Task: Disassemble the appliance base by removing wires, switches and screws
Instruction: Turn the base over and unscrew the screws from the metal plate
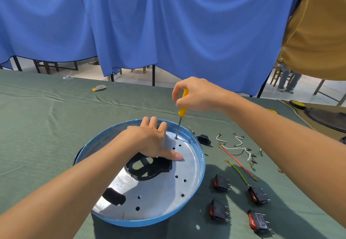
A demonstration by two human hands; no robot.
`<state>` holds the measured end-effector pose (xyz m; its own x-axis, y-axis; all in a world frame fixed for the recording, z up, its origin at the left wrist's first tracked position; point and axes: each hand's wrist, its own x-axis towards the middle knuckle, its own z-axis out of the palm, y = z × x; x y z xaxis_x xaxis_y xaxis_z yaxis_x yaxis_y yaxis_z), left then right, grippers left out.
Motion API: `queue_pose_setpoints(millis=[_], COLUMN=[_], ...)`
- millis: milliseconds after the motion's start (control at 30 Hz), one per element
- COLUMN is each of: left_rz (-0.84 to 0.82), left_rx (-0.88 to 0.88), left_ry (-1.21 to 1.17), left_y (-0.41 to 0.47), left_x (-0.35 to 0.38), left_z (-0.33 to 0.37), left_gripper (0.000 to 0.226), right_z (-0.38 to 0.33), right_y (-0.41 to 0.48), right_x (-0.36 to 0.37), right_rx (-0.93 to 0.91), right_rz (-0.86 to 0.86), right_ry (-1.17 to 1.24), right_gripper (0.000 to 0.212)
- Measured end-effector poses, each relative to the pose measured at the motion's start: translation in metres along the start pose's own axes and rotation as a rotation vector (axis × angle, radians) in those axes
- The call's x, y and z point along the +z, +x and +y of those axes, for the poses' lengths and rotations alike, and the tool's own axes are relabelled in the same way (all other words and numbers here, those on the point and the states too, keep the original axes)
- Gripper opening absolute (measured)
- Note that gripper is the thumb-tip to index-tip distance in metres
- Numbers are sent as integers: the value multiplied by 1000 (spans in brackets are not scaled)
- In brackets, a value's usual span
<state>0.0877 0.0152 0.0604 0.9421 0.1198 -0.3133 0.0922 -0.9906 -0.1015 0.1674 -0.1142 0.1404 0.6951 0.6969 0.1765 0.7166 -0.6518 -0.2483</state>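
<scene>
The round appliance base [194, 188] has a blue rim and a silver perforated inside with black cutouts, and it sits tilted on the green table. My left hand [149, 139] lies flat inside it, fingers spread, pressing on the metal. My right hand [194, 94] grips a yellow-handled screwdriver [182, 107] held nearly upright, its tip on a screw [176, 137] near the far rim. Right of the base lie several black rocker switches with red buttons [221, 182], loose white, red and yellow-green wires [237, 162] and a black socket part [204, 139].
A loose screw [191, 129] lies just beyond the rim. A small grey-and-yellow object [99, 88] rests far back on the table. Another dark round appliance part [327, 117] sits at the right edge. Blue curtains hang behind the table; a person in a tan shirt stands at right.
</scene>
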Motion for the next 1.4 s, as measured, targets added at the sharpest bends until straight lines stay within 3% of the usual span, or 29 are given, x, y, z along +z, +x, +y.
queue_pose_setpoints(millis=[33,167,267,300,400,433,567,700,833,1000,1133,1267,1400], left_rz=[1,-1,-2,0,0,-3,-8,-10,-7,5,2,1,4], left_rx=[0,-2,0,0,0,0,-3,-7,-3,0,0,-2,1], left_ry=[-1,3,4,6,10,11,14,8,9,12,4,7,7], left_y=[0,-1,0,0,0,1,1,1,1,2,2,2,1], left_x=[0,-1,-1,0,0,0,-1,-1,0,1,1,1,0], left_z=[0,1,0,0,0,0,0,0,0,-1,-1,-1,-1], left_gripper=[104,103,105,105,106,106,107,106,108,107,108,108,107], right_z=[0,0,-3,-4,-8,-8,-7,-3,0,0,-1,-1,-2], right_y=[0,2,0,0,-1,0,1,3,6,8,7,6,3], right_x=[-1,2,0,-2,-7,-8,-5,1,2,1,0,1,1], right_rx=[2,48,-30,-38,12,26,-4,65,56,131,93,128,64], right_rz=[-19,43,-22,-62,-100,-82,-78,18,-22,-2,-64,-6,-22], right_ry=[-15,-173,-80,-77,-122,-135,-121,-159,-25,-89,-12,-44,19], right_gripper=[6,42,14,15,54,56,25,51,14,47,17,41,14])
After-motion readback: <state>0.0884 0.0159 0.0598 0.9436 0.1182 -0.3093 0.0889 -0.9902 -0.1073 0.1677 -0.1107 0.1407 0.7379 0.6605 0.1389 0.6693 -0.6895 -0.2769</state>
